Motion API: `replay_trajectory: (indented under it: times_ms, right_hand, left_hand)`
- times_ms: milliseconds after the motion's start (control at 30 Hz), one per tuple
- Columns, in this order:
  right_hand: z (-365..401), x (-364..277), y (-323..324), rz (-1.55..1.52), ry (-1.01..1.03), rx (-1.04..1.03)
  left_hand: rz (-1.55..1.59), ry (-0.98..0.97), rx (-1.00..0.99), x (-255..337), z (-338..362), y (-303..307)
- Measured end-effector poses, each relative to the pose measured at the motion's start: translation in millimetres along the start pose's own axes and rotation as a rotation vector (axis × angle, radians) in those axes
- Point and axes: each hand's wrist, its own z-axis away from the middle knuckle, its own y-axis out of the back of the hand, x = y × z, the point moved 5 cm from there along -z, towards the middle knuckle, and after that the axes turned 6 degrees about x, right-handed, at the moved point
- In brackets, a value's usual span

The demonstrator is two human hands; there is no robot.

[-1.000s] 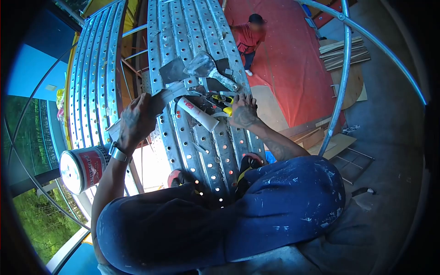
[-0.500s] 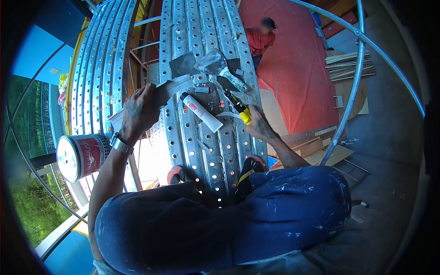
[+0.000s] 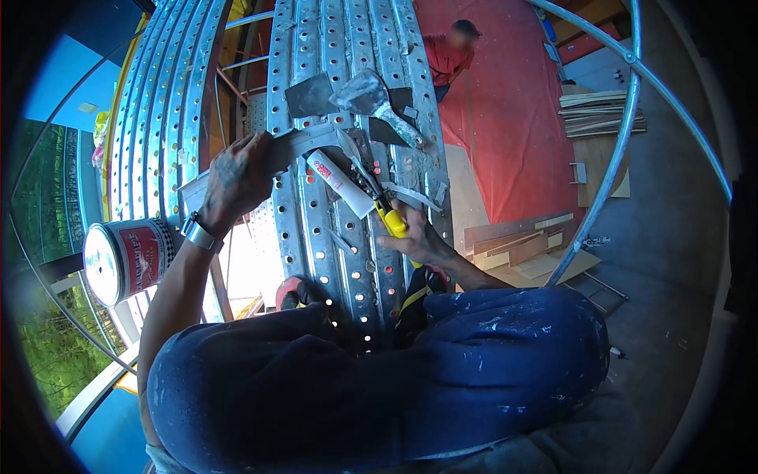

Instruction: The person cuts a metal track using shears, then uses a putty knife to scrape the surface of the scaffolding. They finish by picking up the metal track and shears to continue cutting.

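My left hand [image 3: 241,178] is wrapped round a long grey metal strip [image 3: 304,142], which slants up to the right over the scaffold plank [image 3: 316,253]. In my right hand [image 3: 418,233] is a pair of yellow-handled tin snips [image 3: 392,220]. Their blades are spread apart and point up at the strip's right end, overlapping it in this view. Under the strip lies a white tube with red print [image 3: 339,186]. Just beyond, a putty-smeared scraper [image 3: 379,107] rests across dark flat plates [image 3: 310,96]. Thin cut-off pieces [image 3: 414,195] lie right of the snips.
A paint can [image 3: 130,257] with a red label stands to my left. Another perforated plank [image 3: 170,103] runs parallel there. Scaffold tubes [image 3: 612,174] curve up on the right. Below, a person in red [image 3: 452,63] is beside a red sheet [image 3: 497,118] and stacked boards [image 3: 604,113].
My right hand has brought the snips left and nearer to me, their blades now spread at the strip's right end. My left hand keeps its hold on the strip. The view has shifted slightly.
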Motion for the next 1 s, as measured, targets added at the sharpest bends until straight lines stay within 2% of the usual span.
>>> replay_trajectory:
  times_ms: [133, 233, 300, 500, 700, 900, 1000]
  right_hand:
    - [-1.9, 6.1, -2.4, 0.024, 0.020, -0.013]
    - [-2.2, 9.0, -3.6, -0.034, -0.049, 0.004]
    - [-2.0, 6.5, -1.7, 0.019, -0.013, 0.019]
    - [1.1, 2.3, -0.2, 0.083, 0.016, 0.025]
    - [0.5, 3.1, -1.6, 0.058, 0.012, -0.012]
    - [2.8, 17.1, -9.3, 0.029, 0.017, -0.013]
    - [4.3, 11.6, -6.7, -0.014, -0.004, -0.054]
  left_hand:
    - [-0.011, 0.037, -0.032, 2.5, 1.1, -3.0]
    - [-0.015, 0.054, -0.025, 7.5, 0.8, -0.6]
    - [0.023, 0.125, -0.051, 5.3, 0.5, -1.7]
    - [-0.023, 0.135, -0.144, 5.8, 0.9, -5.4]
    - [0.029, 0.027, -0.107, 5.1, 0.6, -3.3]
    - [0.060, -0.014, -0.063, 6.1, 0.9, -3.3]
    - [0.046, 0.020, -0.117, 5.2, 3.5, -8.0]
